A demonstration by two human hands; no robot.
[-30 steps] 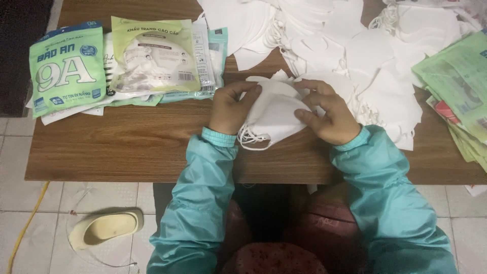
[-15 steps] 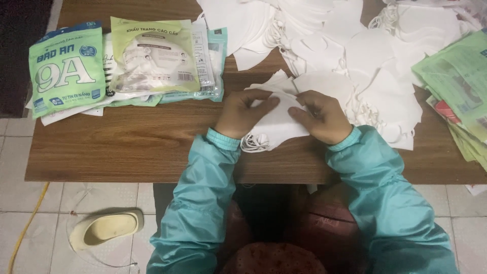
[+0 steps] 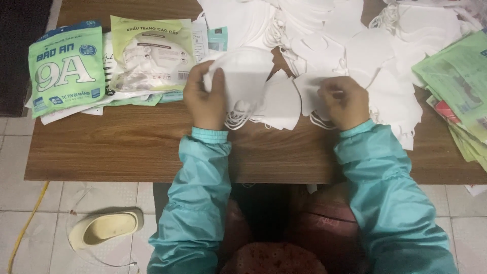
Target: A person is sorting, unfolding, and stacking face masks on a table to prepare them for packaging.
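My left hand [image 3: 205,99] grips a small stack of folded white face masks [image 3: 243,76], lifted a little above the wooden table [image 3: 127,147], with ear loops dangling below. My right hand [image 3: 345,101] rests apart from it, fingers pinching the edge of a single white mask [image 3: 312,94] lying on the table. Another folded white mask [image 3: 281,104] lies between the two hands. Both arms wear teal sleeves.
A big heap of loose white masks [image 3: 355,35] covers the table's far side. Green printed mask packets [image 3: 66,66] lie at the far left, and flat green wrappers [image 3: 456,81] are stacked at the right edge. A pale slipper [image 3: 104,228] sits on the tiled floor.
My hands have separated. The left one carried the mask stack up and to the left. The right one shifted right onto a single mask on the table.
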